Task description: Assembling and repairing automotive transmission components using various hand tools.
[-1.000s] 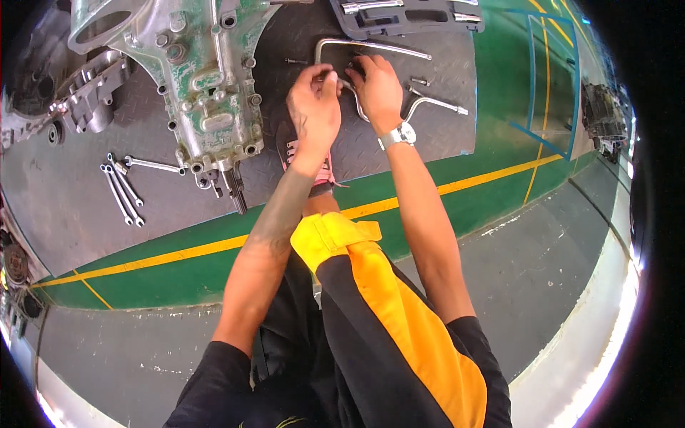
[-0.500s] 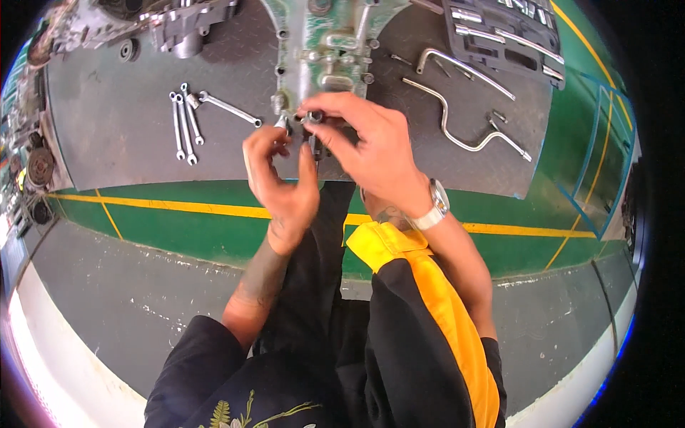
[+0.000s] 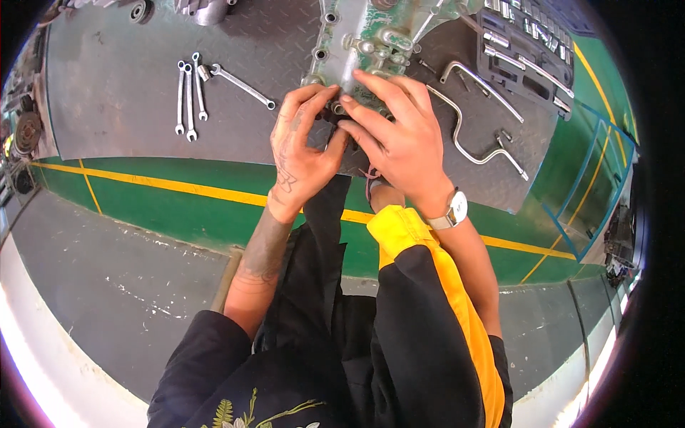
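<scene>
A grey-green metal casing (image 3: 357, 36) with bolts and ports lies on a dark checker-plate mat (image 3: 121, 107). Both hands meet at its near end. My left hand (image 3: 300, 146), with a tattooed back, curls its fingertips onto a small round metal part (image 3: 337, 108) at the casing's edge. From the right, my right hand (image 3: 399, 139), with a white wristwatch below it, presses fingers and thumb around the same part. My knees in black and yellow trousers (image 3: 421, 299) fill the lower middle.
Several silver wrenches (image 3: 189, 96) lie side by side at the mat's left. Two long bent bars (image 3: 474, 143) lie at the right, beside an open black socket-set case (image 3: 528, 57). Green floor with a yellow line (image 3: 178, 185) borders the mat.
My hands left the bent bars at the right and came to the casing. They now press together on its near end, closer to the metal than half a second ago.
</scene>
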Demonstrator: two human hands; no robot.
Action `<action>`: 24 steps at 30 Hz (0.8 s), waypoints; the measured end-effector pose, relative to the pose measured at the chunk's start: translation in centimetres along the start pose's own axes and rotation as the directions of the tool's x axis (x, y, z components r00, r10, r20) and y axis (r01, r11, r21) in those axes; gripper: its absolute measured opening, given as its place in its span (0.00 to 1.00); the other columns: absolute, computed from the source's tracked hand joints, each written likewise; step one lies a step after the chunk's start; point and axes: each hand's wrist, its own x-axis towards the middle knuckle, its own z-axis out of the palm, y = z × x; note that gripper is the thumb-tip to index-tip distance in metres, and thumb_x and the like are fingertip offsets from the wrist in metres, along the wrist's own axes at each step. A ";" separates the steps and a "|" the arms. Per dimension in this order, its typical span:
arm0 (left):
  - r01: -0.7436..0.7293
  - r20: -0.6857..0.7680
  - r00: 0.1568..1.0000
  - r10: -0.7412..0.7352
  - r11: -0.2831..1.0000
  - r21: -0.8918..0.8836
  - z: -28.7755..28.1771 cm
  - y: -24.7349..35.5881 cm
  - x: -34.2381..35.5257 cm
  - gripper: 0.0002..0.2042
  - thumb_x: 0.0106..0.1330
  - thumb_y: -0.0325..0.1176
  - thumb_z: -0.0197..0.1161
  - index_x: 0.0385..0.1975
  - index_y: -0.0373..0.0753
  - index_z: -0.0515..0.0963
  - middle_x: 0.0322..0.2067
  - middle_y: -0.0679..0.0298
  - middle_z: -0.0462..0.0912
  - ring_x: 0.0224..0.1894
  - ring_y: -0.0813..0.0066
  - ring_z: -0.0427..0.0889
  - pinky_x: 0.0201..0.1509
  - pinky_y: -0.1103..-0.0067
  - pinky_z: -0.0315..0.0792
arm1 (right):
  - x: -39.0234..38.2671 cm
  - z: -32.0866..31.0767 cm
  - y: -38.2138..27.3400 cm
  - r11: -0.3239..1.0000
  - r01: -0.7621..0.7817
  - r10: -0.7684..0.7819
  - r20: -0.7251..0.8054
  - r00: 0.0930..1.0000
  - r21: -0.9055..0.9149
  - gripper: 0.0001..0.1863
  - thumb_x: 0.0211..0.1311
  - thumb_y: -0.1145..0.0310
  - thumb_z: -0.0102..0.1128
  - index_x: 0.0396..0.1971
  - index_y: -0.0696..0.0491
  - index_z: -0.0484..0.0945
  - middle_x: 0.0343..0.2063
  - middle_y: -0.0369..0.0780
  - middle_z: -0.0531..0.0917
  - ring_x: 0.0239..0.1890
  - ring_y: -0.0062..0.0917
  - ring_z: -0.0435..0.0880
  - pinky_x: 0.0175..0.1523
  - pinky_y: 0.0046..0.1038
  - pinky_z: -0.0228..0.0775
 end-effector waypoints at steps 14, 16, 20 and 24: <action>-0.080 0.126 0.989 0.084 0.996 -0.030 -0.8 -0.7 -0.1 0.23 0.56 0.19 0.63 0.55 0.31 0.75 0.52 0.52 0.76 0.45 0.65 0.77 0.48 0.75 0.74 | -3.5 -4.6 0.2 0.863 -0.340 0.437 -0.217 0.873 0.373 0.14 0.48 0.81 0.74 0.38 0.57 0.87 0.39 0.41 0.86 0.37 0.26 0.87 0.41 0.26 0.79; -0.063 0.109 0.992 0.067 0.997 -0.040 -0.3 -0.7 -0.1 0.23 0.56 0.19 0.63 0.55 0.31 0.75 0.51 0.53 0.76 0.44 0.66 0.77 0.47 0.75 0.73 | -4.8 -4.4 0.6 0.857 -0.384 0.465 -0.195 0.864 0.345 0.14 0.49 0.81 0.74 0.38 0.57 0.87 0.39 0.41 0.87 0.37 0.26 0.87 0.41 0.25 0.79; -0.008 0.072 0.997 0.013 0.998 -0.064 0.2 -0.9 0.1 0.23 0.54 0.20 0.65 0.53 0.33 0.76 0.51 0.54 0.74 0.45 0.66 0.76 0.45 0.75 0.74 | -5.1 -2.7 0.7 0.871 -0.398 0.446 -0.124 0.886 0.289 0.14 0.50 0.82 0.72 0.39 0.58 0.87 0.38 0.42 0.86 0.37 0.27 0.87 0.41 0.25 0.79; -0.039 0.107 0.993 0.041 0.999 -0.027 0.1 -0.3 0.4 0.23 0.55 0.20 0.64 0.54 0.31 0.75 0.52 0.54 0.72 0.47 0.67 0.74 0.49 0.75 0.72 | -4.8 -2.6 1.0 0.915 -0.345 0.366 -0.074 0.928 0.210 0.14 0.50 0.78 0.72 0.39 0.56 0.86 0.37 0.40 0.86 0.36 0.31 0.85 0.41 0.27 0.79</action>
